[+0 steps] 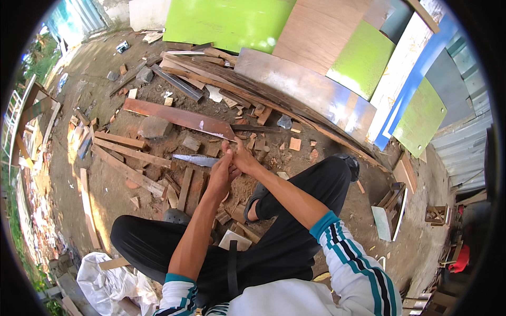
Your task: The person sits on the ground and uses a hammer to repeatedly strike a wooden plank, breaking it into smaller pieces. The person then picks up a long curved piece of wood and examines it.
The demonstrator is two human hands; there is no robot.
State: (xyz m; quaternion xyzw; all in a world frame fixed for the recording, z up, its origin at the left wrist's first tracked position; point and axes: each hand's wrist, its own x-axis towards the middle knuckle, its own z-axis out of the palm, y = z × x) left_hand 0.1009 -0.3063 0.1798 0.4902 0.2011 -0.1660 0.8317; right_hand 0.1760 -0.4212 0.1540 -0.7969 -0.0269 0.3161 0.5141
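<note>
My left hand (221,173) and my right hand (242,159) meet in front of me, between my bent knees. Both have their fingers curled closed, and anything inside them is too small or hidden to name. From behind my left hand a saw blade (194,159) points left, its teeth along one edge. The saw's handle is out of sight, so I cannot tell if that hand grips it. Just beyond the fingertips of my right hand lies the slanted end of a long reddish-brown board (179,118).
Wood strips (129,171), offcuts and stones (155,127) litter the dirt ground. Long planks (263,97) lie beyond, below leaning green panels (226,23). A white sack (113,284) sits at lower left, and a box of scraps (390,210) stands at right.
</note>
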